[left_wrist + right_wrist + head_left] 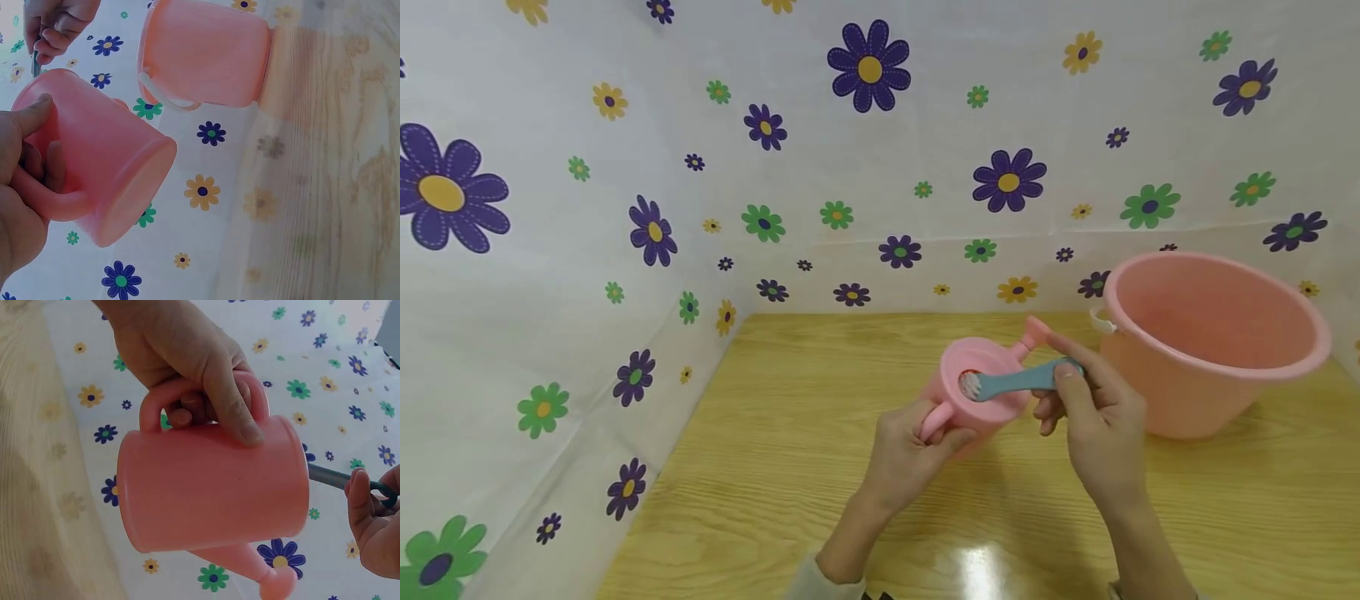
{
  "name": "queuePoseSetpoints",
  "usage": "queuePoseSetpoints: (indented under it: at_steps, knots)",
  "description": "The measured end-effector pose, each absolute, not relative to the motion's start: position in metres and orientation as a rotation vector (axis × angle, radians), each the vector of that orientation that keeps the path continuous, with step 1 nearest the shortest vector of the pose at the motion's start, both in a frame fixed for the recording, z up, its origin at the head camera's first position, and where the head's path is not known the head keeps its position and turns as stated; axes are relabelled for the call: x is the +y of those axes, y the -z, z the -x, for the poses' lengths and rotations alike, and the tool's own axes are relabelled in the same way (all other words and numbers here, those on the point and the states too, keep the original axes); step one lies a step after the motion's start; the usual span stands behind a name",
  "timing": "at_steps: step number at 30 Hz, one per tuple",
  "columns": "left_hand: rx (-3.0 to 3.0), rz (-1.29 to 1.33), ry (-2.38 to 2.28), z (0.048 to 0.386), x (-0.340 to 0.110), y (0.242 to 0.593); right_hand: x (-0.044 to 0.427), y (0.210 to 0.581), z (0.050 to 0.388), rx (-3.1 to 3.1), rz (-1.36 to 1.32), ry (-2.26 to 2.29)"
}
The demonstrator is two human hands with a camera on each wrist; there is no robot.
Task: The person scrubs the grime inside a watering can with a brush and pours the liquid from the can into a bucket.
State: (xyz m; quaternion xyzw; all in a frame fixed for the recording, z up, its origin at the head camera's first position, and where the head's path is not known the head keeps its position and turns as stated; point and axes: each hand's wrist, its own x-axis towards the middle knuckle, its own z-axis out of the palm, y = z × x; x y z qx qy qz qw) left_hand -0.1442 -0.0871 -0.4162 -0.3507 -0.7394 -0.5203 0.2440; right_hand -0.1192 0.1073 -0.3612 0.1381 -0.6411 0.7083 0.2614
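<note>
In the head view, the left hand [898,458] grips the handle of a pink watering can [1009,406], thumb against its side. The can leans, with its round top facing up and its spout to the right. The right hand [1105,429] pinches a blue brush [1018,382], whose white bristles are at the opening in the can's top. In the left wrist view, the left hand [19,194] has its fingers through the handle of the can [94,150]. The right wrist view shows the brush [329,475] entering behind the can's rim, held by the right hand [378,534].
A large pink bucket [1180,400] with a white handle stands on the wooden table [760,433] to the right, close behind the right hand. Flower-patterned white sheeting [820,158] rises along the back and left sides of the table.
</note>
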Motion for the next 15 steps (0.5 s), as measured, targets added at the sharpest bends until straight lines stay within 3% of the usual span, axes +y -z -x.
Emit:
queuePoseSetpoints:
  at_steps: [9,15]
  knots:
    - [-2.072,0.924,1.402,0.1425,-0.0869,0.4141,0.1025,0.3627,0.1198,-1.839,-0.481,-1.775]
    - [-2.020,0.967,1.418,0.1435,-0.0824,0.4195,0.1021,0.3648,0.1192,-1.807,-0.342,-1.796]
